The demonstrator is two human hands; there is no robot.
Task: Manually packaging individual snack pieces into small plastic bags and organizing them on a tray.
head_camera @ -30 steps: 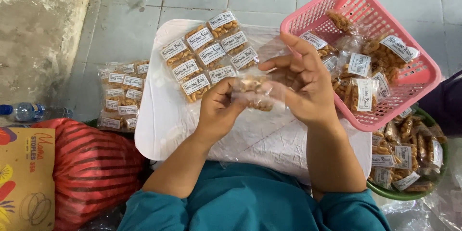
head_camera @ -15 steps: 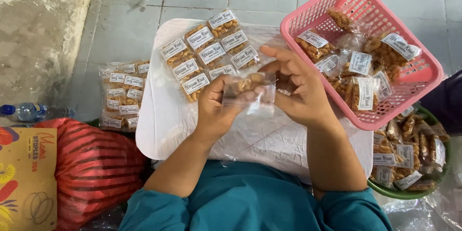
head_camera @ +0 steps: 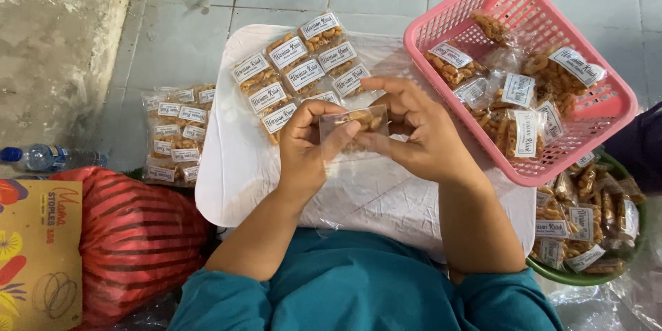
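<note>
- Right now I see both hands raised over a white plastic-covered board [head_camera: 255, 186] that lies across the lap like a tabletop; between them is a small clear plastic packet of golden-brown snacks [head_camera: 355, 124].
- My left hand [head_camera: 307, 148] is closed on the packet's left edge, thumb on the front and fingers curled behind; my right hand [head_camera: 414, 134] pinches the right edge with thumb and fingertips, the other fingers arched above. I judge the two-sided pinch keeps the thin film taut and level, so the contents stay put while the packet is handled.
- Held just above the board's middle, the packet sits near the row of finished packs and close to the pink basket.
- On the board's far side lie about eight labelled snack packs [head_camera: 300, 76], in two slanted rows, touching one another.
- One pink plastic lattice basket [head_camera: 607, 121] rests on the board's right corner, holding roughly seven or eight packs, loosely heaped.
- One green bowl [head_camera: 586, 277], lower right, holds more packs; too jumbled to count.
- On the tiled floor, left of the board, is one clear bag of stacked packs [head_camera: 176, 134]; beyond it one water bottle [head_camera: 48, 158], a red striped sack [head_camera: 131, 241] and a yellow cardboard box [head_camera: 38, 255].
</note>
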